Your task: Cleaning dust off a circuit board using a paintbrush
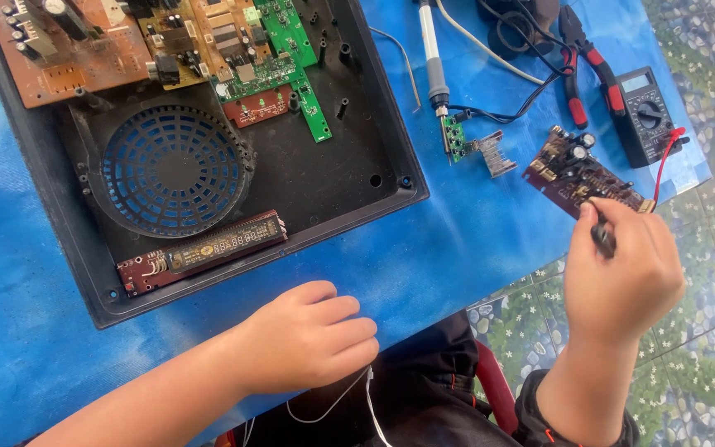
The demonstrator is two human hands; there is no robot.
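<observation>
Two bare hands work at a blue counter (457, 248) covered with electronics. The right hand (622, 269) is closed around a thin black probe (602, 236), pinching it between thumb and fingers, and the probe's tip touches the near edge of a small dark brown circuit board (577, 170) that lies flat near the counter's right edge. The left hand (312, 335) rests palm down at the near edge of the counter, its fingers loosely curled together and holding nothing, just in front of a large black plastic housing (324, 178). Inside that housing sit a round slotted fan grille (171, 170), a long reddish display board (204, 251) along its near side, a green circuit board (287, 58) and a brown circuit board (59, 41) at its far side. Beyond the small board lies a black multimeter (647, 112) with a red lead (664, 165) curving down toward the board. Red-handled pliers (585, 70) lie left of the meter, and a soldering iron (434, 58) lies further left, its tip near a small green module (457, 136) with a metal heat sink (494, 153). A thin white cable (357, 397) hangs below the left hand.
</observation>
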